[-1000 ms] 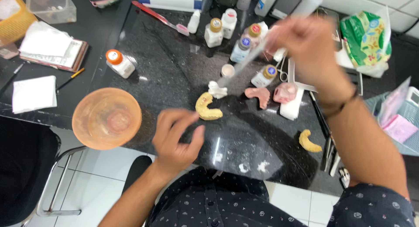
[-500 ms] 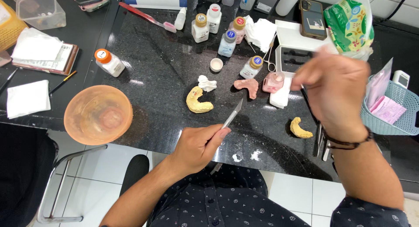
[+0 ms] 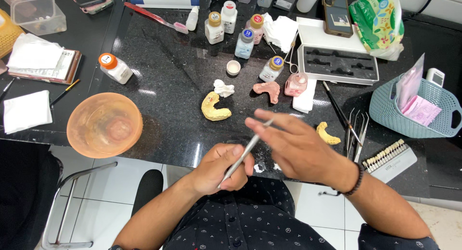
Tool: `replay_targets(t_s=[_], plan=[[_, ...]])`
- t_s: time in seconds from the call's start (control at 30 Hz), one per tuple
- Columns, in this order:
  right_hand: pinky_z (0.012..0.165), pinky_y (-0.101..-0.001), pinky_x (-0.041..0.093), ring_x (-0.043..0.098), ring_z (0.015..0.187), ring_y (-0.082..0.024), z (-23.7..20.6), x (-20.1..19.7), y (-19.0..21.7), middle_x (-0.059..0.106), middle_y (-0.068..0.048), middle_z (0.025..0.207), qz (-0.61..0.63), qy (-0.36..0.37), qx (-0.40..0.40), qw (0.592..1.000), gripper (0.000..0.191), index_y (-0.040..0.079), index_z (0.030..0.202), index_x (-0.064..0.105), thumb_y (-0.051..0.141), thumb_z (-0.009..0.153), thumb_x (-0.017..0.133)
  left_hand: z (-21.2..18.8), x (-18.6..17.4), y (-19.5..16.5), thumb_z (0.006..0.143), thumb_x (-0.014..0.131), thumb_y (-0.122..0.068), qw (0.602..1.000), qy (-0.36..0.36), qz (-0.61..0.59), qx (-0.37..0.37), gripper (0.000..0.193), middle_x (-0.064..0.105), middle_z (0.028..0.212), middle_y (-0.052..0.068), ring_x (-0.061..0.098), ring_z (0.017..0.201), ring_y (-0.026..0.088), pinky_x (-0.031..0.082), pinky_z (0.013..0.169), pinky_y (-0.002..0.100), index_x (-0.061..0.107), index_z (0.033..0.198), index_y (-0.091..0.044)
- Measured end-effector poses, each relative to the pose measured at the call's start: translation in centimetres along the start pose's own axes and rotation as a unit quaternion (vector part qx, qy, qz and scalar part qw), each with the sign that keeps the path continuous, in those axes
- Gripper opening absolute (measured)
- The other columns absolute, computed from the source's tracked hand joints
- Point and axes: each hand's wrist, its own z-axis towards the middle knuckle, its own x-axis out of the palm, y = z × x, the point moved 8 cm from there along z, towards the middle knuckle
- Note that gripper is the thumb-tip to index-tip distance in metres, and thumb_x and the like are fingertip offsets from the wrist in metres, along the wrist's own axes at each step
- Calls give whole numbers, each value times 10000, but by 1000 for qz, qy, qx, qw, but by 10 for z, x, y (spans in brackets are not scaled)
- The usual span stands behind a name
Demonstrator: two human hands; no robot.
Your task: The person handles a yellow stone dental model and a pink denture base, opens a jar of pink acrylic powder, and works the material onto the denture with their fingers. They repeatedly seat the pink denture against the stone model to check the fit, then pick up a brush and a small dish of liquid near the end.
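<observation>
My left hand (image 3: 219, 170) is closed around the lower end of a thin metal instrument (image 3: 243, 156), held over the front edge of the black counter (image 3: 168, 86). My right hand (image 3: 301, 146) has come in from the right, and its thumb and forefinger pinch the instrument's upper tip. Just beyond the hands lies a yellow dental cast (image 3: 215, 108) with a white lump (image 3: 224, 88) beside it. A pink denture base (image 3: 267, 90) and a pink cup (image 3: 295, 84) sit further back. A smaller yellow cast (image 3: 328, 133) lies right of my right hand.
An orange mixing bowl (image 3: 104, 124) stands at the left front edge. Several small bottles (image 3: 245, 41) stand at the back. Metal tools (image 3: 356, 130), a tooth shade strip (image 3: 390, 158), a teal basket (image 3: 416, 108) and an open white case (image 3: 337, 62) lie to the right.
My right hand has come down and left from above the counter to the instrument's tip. My left hand has drawn nearer to my body with the instrument.
</observation>
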Motion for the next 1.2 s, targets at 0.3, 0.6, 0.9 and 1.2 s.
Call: replay_targets(t_s=[0.3, 0.6, 0.9, 1.2], plan=[[824, -454, 578, 692, 992, -309, -10, -58, -1, 725, -114, 1127, -158, -101, 55, 981, 343, 67, 1142, 628, -3, 823, 735, 0, 17, -6, 1143, 371, -367, 990, -66, 114, 44, 484, 510, 542, 18, 422, 442, 76, 345, 435, 252, 640, 974, -2], [845, -463, 614, 722, 1030, -347, -94, -30, 8, 727, -195, 1103, -117, -180, 180, 960, 230, 21, 1162, 690, 174, 991, 670, 39, 82, -24, 1115, 520, -334, 808, 38, 563, 170, 329, 702, 851, 91, 689, 768, 229, 551, 711, 369, 686, 1020, -66], [578, -354, 532, 604, 673, -206, -229, 11, -78, 611, -146, 785, 389, -504, 315, 704, 270, -93, 1163, 645, 160, 1154, 551, 175, 11, -66, 752, 888, -137, 657, -48, 720, 219, 938, 366, 1551, 259, 539, 1298, 456, 519, 1030, 455, 382, 1540, -87], [671, -389, 551, 615, 694, -232, -258, 19, -84, 627, -173, 844, 356, -524, 352, 689, 303, -87, 1158, 637, 146, 1124, 445, 214, -24, -47, 762, 874, -182, 640, -59, 746, 177, 839, 563, 1398, 209, 597, 1250, 411, 523, 1021, 467, 446, 1470, -41]])
